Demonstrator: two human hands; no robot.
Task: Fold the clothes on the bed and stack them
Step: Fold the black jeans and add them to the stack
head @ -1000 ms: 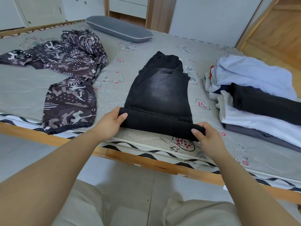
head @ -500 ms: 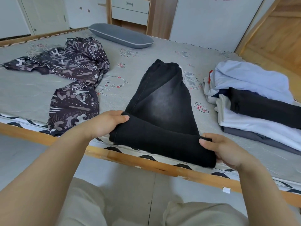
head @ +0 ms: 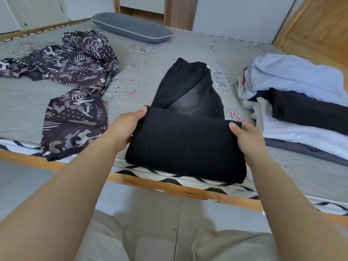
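Note:
Black jeans (head: 185, 142) lie on the bed's near edge, their near end lifted into a wide fold. My left hand (head: 126, 127) grips the fold's left corner, thumb on top. My right hand (head: 246, 137) grips its right corner the same way. The faded far part of the jeans stays flat on the grey mattress (head: 150, 59). A dark patterned garment (head: 75, 87) sprawls unfolded at the left. A stack of folded clothes (head: 301, 113), white, black and pale blue, sits at the right.
A grey pillow (head: 131, 27) lies at the far side of the bed. The wooden bed frame (head: 169, 187) runs across in front of my knees. Wooden furniture and a wood floor (head: 320, 29) lie beyond the bed.
Both hands have lifted the near end of the jeans higher and carried it away from me over the rest, so the folded flap looks much taller than a second ago.

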